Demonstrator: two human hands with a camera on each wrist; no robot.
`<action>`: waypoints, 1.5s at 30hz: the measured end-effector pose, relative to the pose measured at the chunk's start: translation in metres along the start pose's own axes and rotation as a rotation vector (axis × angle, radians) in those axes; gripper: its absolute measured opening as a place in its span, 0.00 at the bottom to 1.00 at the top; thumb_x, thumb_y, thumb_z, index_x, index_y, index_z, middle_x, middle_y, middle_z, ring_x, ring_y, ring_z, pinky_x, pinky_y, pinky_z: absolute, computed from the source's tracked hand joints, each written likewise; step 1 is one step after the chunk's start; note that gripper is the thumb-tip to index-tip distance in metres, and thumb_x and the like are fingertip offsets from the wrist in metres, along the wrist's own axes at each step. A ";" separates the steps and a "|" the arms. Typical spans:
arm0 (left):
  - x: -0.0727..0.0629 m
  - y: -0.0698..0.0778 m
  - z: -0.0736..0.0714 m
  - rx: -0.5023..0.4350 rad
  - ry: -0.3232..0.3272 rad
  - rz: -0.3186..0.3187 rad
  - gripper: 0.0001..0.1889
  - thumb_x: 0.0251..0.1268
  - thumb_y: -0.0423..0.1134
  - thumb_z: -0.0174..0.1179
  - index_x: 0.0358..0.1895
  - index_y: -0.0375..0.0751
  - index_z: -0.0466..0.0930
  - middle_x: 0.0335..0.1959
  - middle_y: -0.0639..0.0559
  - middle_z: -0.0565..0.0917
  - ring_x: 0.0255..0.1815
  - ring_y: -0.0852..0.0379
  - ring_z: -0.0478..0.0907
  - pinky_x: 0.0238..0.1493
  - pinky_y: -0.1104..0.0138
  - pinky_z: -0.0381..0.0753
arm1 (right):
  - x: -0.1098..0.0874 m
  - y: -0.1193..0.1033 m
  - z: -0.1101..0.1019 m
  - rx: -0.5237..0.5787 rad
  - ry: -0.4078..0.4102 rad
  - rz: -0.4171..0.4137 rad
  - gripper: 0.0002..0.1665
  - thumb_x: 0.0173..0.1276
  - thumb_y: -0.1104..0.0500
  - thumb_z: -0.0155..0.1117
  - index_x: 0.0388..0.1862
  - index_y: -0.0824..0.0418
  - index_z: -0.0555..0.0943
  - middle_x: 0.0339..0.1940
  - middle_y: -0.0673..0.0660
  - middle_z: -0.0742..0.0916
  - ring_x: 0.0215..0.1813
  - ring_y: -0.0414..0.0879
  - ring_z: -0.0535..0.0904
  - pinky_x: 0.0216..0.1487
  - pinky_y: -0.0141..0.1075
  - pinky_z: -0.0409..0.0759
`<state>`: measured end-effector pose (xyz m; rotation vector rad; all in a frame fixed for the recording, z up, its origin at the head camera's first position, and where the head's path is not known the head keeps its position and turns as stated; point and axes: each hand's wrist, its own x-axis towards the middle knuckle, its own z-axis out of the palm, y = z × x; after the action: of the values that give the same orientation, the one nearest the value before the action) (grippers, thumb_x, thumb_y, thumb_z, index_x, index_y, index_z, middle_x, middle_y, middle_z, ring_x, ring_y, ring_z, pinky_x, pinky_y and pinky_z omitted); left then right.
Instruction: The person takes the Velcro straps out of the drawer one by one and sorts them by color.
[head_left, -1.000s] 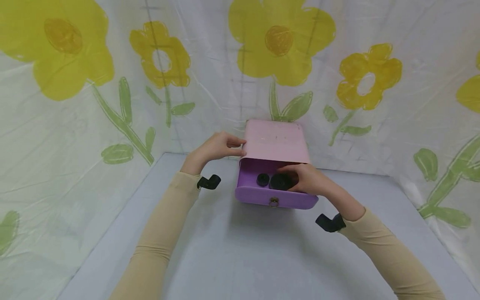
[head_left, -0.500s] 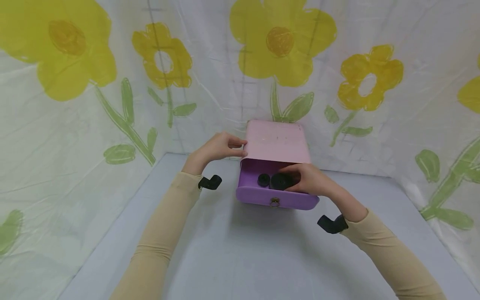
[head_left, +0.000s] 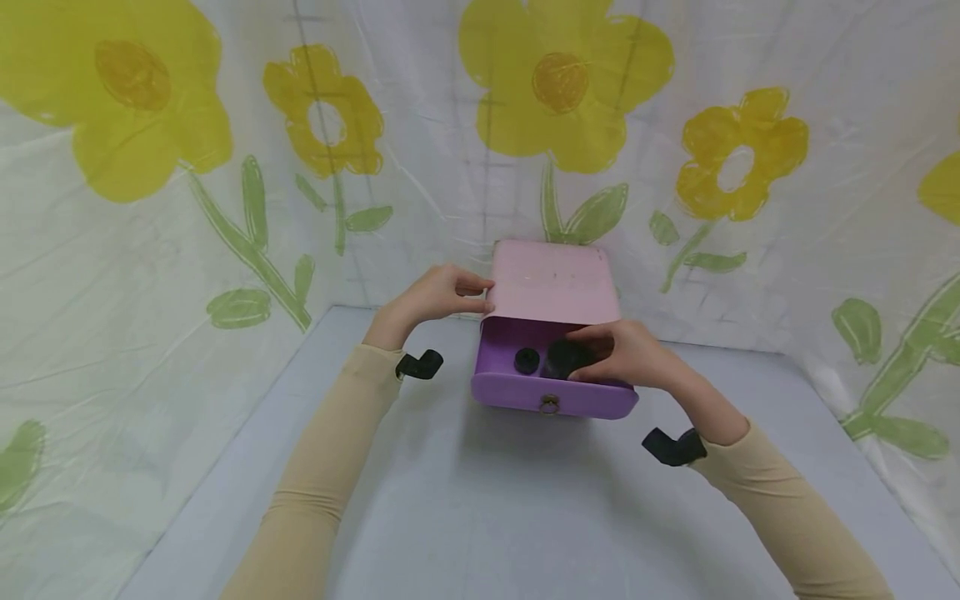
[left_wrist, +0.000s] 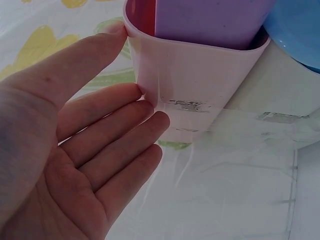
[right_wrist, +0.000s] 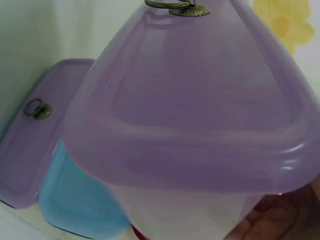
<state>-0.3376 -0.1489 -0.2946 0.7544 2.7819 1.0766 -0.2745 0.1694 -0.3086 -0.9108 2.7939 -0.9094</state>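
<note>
A pink drawer box point(head_left: 555, 282) stands at the back of the table, its purple drawer point(head_left: 551, 398) pulled out. My left hand point(head_left: 431, 302) rests beside the box. In the left wrist view the thumb and index fingertip touch its pink side, with the other fingers extended. Inside the drawer, my right hand point(head_left: 626, 357) grips a larger black round object point(head_left: 567, 358), slightly blurred and partly covered by the fingers. A smaller black round object point(head_left: 527, 361) lies to its left. The right wrist view shows only part of the right hand point(right_wrist: 280, 217), below the drawer front.
The drawer front bears a brass ring pull point(head_left: 550, 404). In the right wrist view, another purple drawer front point(right_wrist: 32, 150) and a blue one point(right_wrist: 82, 195) appear beyond the open drawer. A flower-printed curtain point(head_left: 427, 167) hangs behind the white table point(head_left: 487, 517).
My right hand has shifted slightly right and up within the drawer, and the larger black round object has moved with it and tilted. My left hand has stayed in place.
</note>
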 end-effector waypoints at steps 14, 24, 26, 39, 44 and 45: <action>0.001 0.001 0.001 -0.006 0.000 -0.001 0.28 0.55 0.55 0.67 0.60 0.51 0.78 0.58 0.54 0.80 0.60 0.57 0.76 0.59 0.62 0.76 | -0.015 -0.003 -0.018 0.008 0.052 0.041 0.37 0.48 0.45 0.78 0.56 0.58 0.81 0.49 0.58 0.86 0.46 0.47 0.84 0.45 0.38 0.82; -0.001 0.004 -0.001 -0.027 -0.003 -0.015 0.29 0.55 0.55 0.67 0.60 0.51 0.77 0.59 0.52 0.79 0.62 0.55 0.75 0.61 0.59 0.74 | -0.029 -0.002 -0.034 0.031 0.066 0.103 0.38 0.48 0.42 0.77 0.58 0.54 0.80 0.56 0.58 0.84 0.52 0.53 0.83 0.45 0.43 0.83; -0.002 0.004 -0.001 -0.026 -0.003 -0.014 0.29 0.55 0.55 0.67 0.60 0.50 0.77 0.59 0.52 0.79 0.62 0.55 0.75 0.61 0.59 0.74 | -0.032 -0.001 -0.037 0.045 0.065 0.115 0.39 0.48 0.43 0.77 0.59 0.55 0.79 0.56 0.59 0.83 0.53 0.54 0.82 0.46 0.44 0.83; -0.003 0.004 -0.001 -0.028 0.000 0.004 0.29 0.55 0.54 0.67 0.60 0.48 0.78 0.59 0.51 0.80 0.61 0.54 0.76 0.61 0.59 0.75 | -0.050 0.008 -0.055 0.025 0.092 0.198 0.40 0.49 0.40 0.76 0.61 0.52 0.78 0.54 0.57 0.85 0.52 0.51 0.83 0.43 0.34 0.81; -0.001 0.003 -0.001 -0.026 0.001 0.001 0.29 0.55 0.54 0.67 0.60 0.49 0.78 0.58 0.51 0.80 0.61 0.54 0.76 0.60 0.59 0.75 | -0.057 0.016 -0.062 0.030 0.102 0.218 0.40 0.51 0.42 0.75 0.61 0.54 0.77 0.54 0.57 0.85 0.52 0.51 0.83 0.45 0.35 0.81; -0.001 0.003 0.000 -0.028 0.001 0.000 0.29 0.55 0.54 0.67 0.60 0.49 0.78 0.58 0.51 0.80 0.61 0.54 0.76 0.60 0.59 0.75 | -0.058 0.018 -0.063 0.032 0.102 0.225 0.40 0.51 0.41 0.75 0.62 0.55 0.77 0.53 0.58 0.85 0.52 0.51 0.83 0.45 0.36 0.81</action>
<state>-0.3355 -0.1480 -0.2926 0.7515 2.7610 1.1139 -0.2504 0.2459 -0.2737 -0.5460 2.8804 -0.9871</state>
